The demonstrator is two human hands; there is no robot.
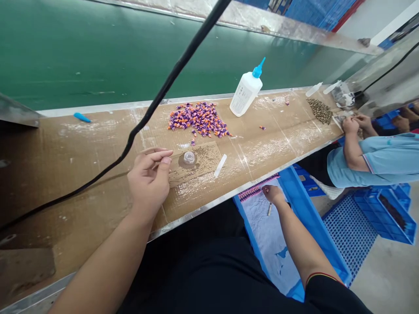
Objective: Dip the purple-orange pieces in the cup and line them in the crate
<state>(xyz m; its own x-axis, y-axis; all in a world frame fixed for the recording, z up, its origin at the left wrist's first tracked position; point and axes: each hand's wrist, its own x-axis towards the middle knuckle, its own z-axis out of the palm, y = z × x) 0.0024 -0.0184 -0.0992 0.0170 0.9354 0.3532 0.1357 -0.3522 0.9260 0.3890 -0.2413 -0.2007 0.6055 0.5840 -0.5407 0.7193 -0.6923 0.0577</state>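
Observation:
My left hand (149,179) is over the bench with thumb and forefinger pinched together; whatever they hold, if anything, is too small to make out. Beside its fingertips, a small clear round cup (189,158) stands on a wet-spotted cardboard piece (209,158). A white strip (220,165) lies at the card's right end. Behind it spreads a pile of small purple and orange pieces (198,120). My right hand (274,194) reaches down into a blue crate (296,198), fingers closed at a row of purple-pink pieces (250,192). A small thin stick-like thing (269,209) shows below that hand.
A white bottle with a blue nozzle (246,93) stands behind the card. A black cable (157,98) crosses the view. A blue cap (81,117) lies far left. At right, a co-worker in a light blue shirt (386,155) handles things near a brownish pile (319,111).

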